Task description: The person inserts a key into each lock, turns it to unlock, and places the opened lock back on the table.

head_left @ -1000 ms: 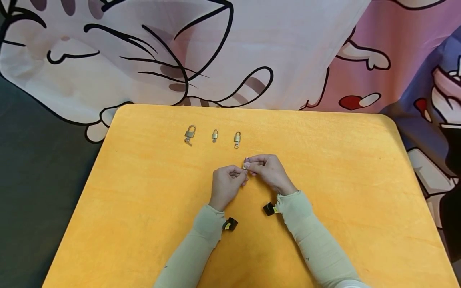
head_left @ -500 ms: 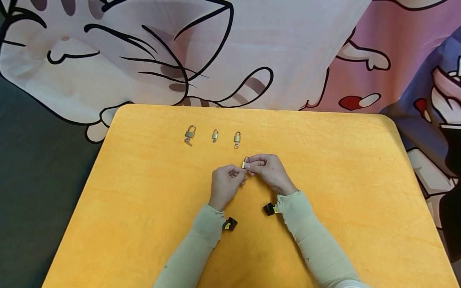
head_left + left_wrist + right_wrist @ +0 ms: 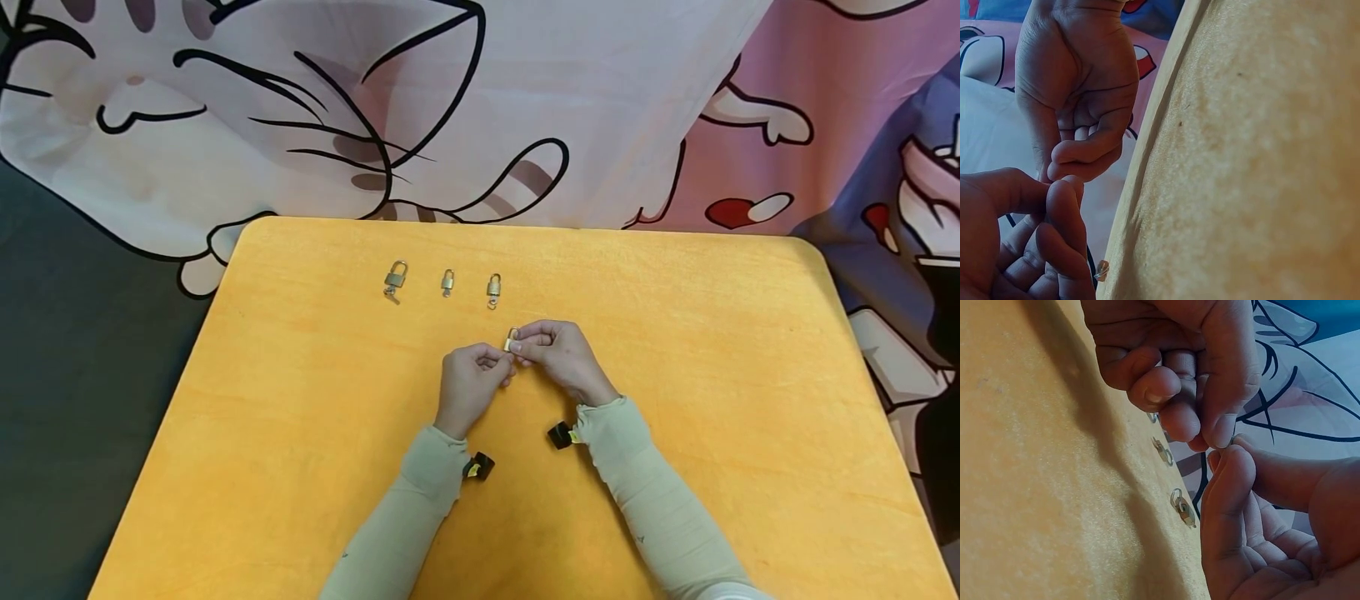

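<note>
Above the table's middle, my right hand (image 3: 558, 354) pinches a small brass padlock (image 3: 511, 339) between thumb and fingers. Its shackle points up, away from me. My left hand (image 3: 472, 383) meets it from the left, thumb and forefinger pinched at the padlock's lower end. What those fingertips pinch is hidden, even in the right wrist view, where the left hand (image 3: 1175, 369) is above and the right hand (image 3: 1272, 519) below. Beyond the hands lie three padlocks with keys at their lower ends: a larger one (image 3: 395, 281), a small one (image 3: 447, 282) and another (image 3: 493, 290).
The yellow table (image 3: 300, 467) runs under both forearms. A cartoon-print cloth (image 3: 600, 100) hangs behind its far edge. Each wrist carries a small black camera, one on the left wrist (image 3: 482, 467) and one on the right wrist (image 3: 559, 435).
The padlock in my right hand has turned slightly, so more of its body and shackle shows than a second ago. Both hands stay nearly in place; the three padlocks on the table have not moved.
</note>
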A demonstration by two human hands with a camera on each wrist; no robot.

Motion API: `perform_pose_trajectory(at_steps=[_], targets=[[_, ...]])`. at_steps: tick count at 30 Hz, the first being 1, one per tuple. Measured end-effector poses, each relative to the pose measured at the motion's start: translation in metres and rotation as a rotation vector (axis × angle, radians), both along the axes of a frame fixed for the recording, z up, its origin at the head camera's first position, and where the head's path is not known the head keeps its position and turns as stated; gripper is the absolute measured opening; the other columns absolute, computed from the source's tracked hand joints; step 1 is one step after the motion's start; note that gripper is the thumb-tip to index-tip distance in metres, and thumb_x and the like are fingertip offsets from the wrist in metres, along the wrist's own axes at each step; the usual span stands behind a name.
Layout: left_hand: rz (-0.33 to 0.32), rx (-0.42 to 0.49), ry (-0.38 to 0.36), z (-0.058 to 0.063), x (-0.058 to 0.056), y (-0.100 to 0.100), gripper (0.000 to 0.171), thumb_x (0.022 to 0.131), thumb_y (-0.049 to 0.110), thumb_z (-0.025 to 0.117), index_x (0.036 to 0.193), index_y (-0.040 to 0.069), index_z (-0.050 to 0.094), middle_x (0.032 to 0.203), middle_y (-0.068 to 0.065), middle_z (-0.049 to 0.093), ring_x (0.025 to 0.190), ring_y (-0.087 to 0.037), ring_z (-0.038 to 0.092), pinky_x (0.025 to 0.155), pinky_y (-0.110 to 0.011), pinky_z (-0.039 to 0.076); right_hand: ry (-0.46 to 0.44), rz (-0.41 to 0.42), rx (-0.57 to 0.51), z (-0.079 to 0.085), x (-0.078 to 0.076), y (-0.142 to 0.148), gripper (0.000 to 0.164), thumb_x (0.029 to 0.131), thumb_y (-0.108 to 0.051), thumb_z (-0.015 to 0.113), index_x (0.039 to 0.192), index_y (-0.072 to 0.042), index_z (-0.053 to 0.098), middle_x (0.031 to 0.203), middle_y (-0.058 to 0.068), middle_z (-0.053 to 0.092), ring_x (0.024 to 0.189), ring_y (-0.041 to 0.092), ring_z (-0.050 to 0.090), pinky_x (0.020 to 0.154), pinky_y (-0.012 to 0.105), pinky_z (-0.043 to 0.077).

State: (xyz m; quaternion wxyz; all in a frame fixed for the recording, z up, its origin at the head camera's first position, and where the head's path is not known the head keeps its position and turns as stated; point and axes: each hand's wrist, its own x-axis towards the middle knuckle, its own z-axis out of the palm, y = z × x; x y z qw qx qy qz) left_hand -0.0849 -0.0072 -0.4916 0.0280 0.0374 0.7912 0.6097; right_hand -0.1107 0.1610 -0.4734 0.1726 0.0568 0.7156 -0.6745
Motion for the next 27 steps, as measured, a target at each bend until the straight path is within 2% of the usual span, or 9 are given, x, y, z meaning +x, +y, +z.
perform_pose_trajectory(at_steps=[8,15,23,27], targets=[[-0.003,-0.001,-0.013,-0.0006,-0.0004,0.0004,0.014,0.091,0.01,0.072,0.079,0.004,0.075,0.065,0.002,0.07,0.056,-0.013,0.067,0.054,-0.029,0.055,0.029,0.02,-0.036,-0.0008,0.0005,0.0001,0.02,0.092,-0.002,0.072,0.107,0.009,0.067,0.08,0.009,0.072,0.069,0.018,0.066,0.066,0.03,0.056],[-0.012,0.0,-0.038,-0.0019,-0.0003,0.0004,0.015,0.093,0.011,0.071,0.082,0.001,0.075,0.067,0.0,0.071,0.057,-0.016,0.068,0.055,-0.029,0.056,0.05,0.006,-0.01,-0.0013,0.0005,-0.0024,0.017,0.091,0.0,0.071,0.106,0.008,0.068,0.077,0.008,0.071,0.064,0.019,0.064,0.061,0.028,0.054],[0.0,0.005,-0.058,-0.0021,-0.0009,0.0003,0.015,0.093,0.011,0.071,0.083,0.0,0.075,0.067,0.0,0.071,0.057,-0.015,0.068,0.056,-0.03,0.057,0.037,0.006,0.017,-0.0014,0.0006,-0.0029,0.021,0.091,-0.001,0.072,0.109,0.01,0.068,0.086,0.012,0.073,0.072,0.019,0.067,0.064,0.027,0.055],[0.002,0.012,-0.069,-0.0012,-0.001,0.0003,0.014,0.092,0.01,0.071,0.084,-0.001,0.075,0.068,-0.001,0.071,0.058,-0.015,0.068,0.057,-0.03,0.057,0.031,0.007,0.038,-0.0013,0.0005,-0.003,0.019,0.091,-0.002,0.073,0.106,0.009,0.069,0.085,0.01,0.074,0.072,0.02,0.067,0.064,0.027,0.055]])
